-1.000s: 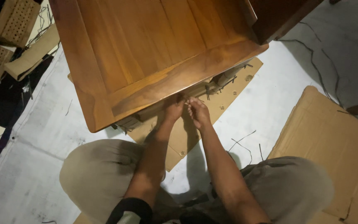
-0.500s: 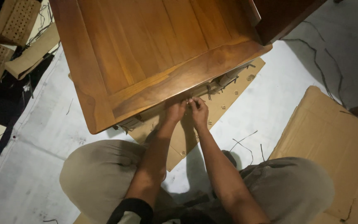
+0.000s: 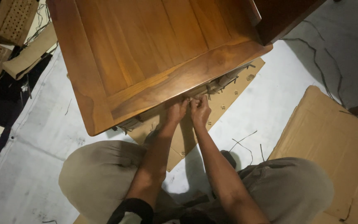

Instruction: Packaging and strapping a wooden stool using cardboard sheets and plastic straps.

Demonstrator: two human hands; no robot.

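Observation:
A brown wooden table top (image 3: 146,49) fills the upper middle of the head view. My left hand (image 3: 176,111) and my right hand (image 3: 200,110) are side by side just under its near edge. Both are curled against a band of woven strands (image 3: 222,81) that runs beneath that edge. The fingertips are tucked under the wood, so what they pinch is hidden. My knees in beige trousers (image 3: 104,174) frame both forearms.
A strip of cardboard (image 3: 228,97) lies under the table on a white floor sheet (image 3: 46,157). A bigger cardboard sheet (image 3: 332,132) lies at the right. Woven cane panels (image 3: 9,20) sit at the top left. Loose dark strands (image 3: 245,139) litter the floor.
The view has shifted slightly; both hands stay together under the table's edge, with only small finger movements.

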